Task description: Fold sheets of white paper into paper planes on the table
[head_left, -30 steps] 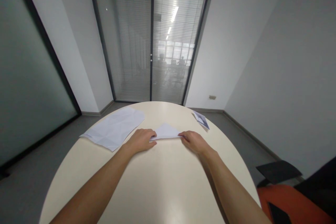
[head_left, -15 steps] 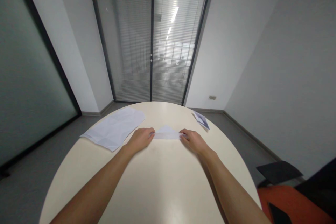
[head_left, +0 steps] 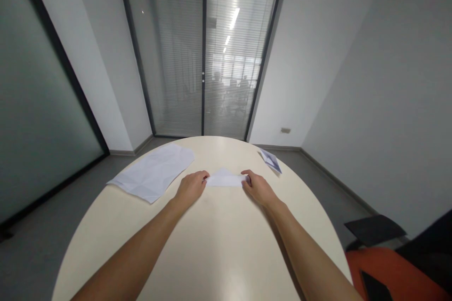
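Between my hands is a folded sheet of white paper (head_left: 224, 180), with a straight band along its near edge and a triangular peak on the far side. My left hand (head_left: 191, 186) grips its left end, fingers curled. At the right end, my right hand (head_left: 257, 188) pinches the paper between thumb and fingers, its index finger slightly lifted. Both ends of the paper are partly hidden by my fingers. The paper is at or just above the table top.
A large creased sheet of white paper (head_left: 155, 171) lies on the round cream table (head_left: 212, 244) at the left. A small folded paper piece (head_left: 270, 161) rests near the far right edge. An orange chair with black armrests (head_left: 395, 268) stands at the lower right.
My right index finger has lifted a little off the paper's end. The folded band has shifted very slightly; both hands stay at its ends.
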{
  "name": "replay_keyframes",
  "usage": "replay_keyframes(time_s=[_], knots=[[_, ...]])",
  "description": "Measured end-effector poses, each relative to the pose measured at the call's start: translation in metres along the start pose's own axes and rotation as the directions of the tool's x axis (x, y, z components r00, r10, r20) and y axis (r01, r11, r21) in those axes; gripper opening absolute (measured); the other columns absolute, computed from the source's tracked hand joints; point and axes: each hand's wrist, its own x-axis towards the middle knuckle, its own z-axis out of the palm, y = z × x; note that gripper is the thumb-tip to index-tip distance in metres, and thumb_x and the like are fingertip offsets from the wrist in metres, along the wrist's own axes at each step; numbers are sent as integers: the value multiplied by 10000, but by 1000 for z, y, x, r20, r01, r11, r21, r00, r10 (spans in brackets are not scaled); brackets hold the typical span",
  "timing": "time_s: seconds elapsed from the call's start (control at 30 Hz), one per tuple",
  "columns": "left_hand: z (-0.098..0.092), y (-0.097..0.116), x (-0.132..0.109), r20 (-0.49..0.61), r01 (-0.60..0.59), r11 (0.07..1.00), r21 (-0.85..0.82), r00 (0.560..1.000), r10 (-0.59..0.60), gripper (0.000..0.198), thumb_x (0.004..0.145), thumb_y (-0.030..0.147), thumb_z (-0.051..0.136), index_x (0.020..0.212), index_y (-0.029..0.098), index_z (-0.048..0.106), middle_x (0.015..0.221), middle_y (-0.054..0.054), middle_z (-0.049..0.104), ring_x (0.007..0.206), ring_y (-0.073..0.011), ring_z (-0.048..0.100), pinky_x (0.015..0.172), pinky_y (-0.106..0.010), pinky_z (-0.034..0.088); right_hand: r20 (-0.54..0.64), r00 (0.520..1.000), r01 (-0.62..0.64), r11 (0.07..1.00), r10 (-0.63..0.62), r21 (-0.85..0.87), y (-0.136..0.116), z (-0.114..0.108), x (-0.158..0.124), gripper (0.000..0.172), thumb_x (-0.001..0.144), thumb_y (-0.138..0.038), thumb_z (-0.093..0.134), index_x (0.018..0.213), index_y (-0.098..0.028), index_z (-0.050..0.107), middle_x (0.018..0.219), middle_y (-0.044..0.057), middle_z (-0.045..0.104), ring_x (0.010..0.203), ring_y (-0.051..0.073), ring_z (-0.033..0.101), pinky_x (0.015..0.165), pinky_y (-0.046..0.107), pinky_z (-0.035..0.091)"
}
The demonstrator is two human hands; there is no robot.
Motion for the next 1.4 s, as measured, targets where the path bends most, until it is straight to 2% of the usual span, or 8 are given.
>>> replay_keyframes(time_s=[0.43,0.53,0.63,0.77,0.93,1.1,1.23,1.4], knots=[[12,-1,-1,-50,-20,999,42,999,23,372,910,92,485,1234,231,604,1253,-62,636,1174,-214,550,1006,-338,442,-19,999,42,999,-42,-18,-1,5,0,334,899,-200,508,1216,-197,614,1233,93,634,1087,207,619,979,306,443],[11,-3,0,-64,-130,989,68,989,134,440,898,44,476,1252,256,628,1360,-60,572,1269,-226,469,1063,-378,402,-9,999,37,999,-37,-36,0,4,-1,271,914,-213,504,1117,-220,683,1277,89,599,1107,212,607,981,321,454],[11,-4,1,18,-280,958,59,960,279,411,933,80,461,1227,284,663,1357,-49,586,1280,-238,463,1064,-415,391,-8,998,58,992,-59,-113,1,2,0,269,911,-210,525,1093,-219,723,1343,107,570,1186,246,559,1029,377,429],[11,3,-1,111,-356,933,50,930,350,389,959,111,400,1218,207,673,1256,-94,652,1188,-239,551,1053,-396,404,47,985,170,963,-164,-211,-10,0,-1,297,907,-168,516,1099,-222,736,1341,105,609,1232,287,526,1037,445,416],[11,22,-11,150,-331,940,86,937,316,430,936,115,395,1329,144,568,1362,-153,572,1283,-246,503,1065,-372,416,172,918,369,928,-357,-47,-46,14,-11,447,994,-351,440,1403,-196,534,1466,120,521,1359,271,456,1148,475,315],[12,33,-19,158,-319,942,107,940,301,448,969,214,407,1396,102,486,1427,-177,522,1359,-264,442,1140,-395,333,289,913,292,956,-288,33,-55,30,-18,682,1013,-539,312,1564,-140,263,1604,140,283,1496,294,219,1207,508,196],[20,32,-20,112,-316,941,117,946,304,494,973,315,420,1398,70,480,1450,-226,492,1382,-316,416,1148,-465,319,346,926,175,984,-152,-37,-40,25,-13,811,968,-668,288,1574,-132,228,1633,126,175,1517,316,104,1221,498,130],[32,30,-22,56,-304,942,142,953,299,536,983,404,399,1422,106,478,1468,-220,474,1380,-351,414,1123,-527,334,372,928,12,992,37,-128,-31,11,-10,830,982,-633,245,1572,-54,169,1637,153,121,1521,304,84,1217,474,134]])
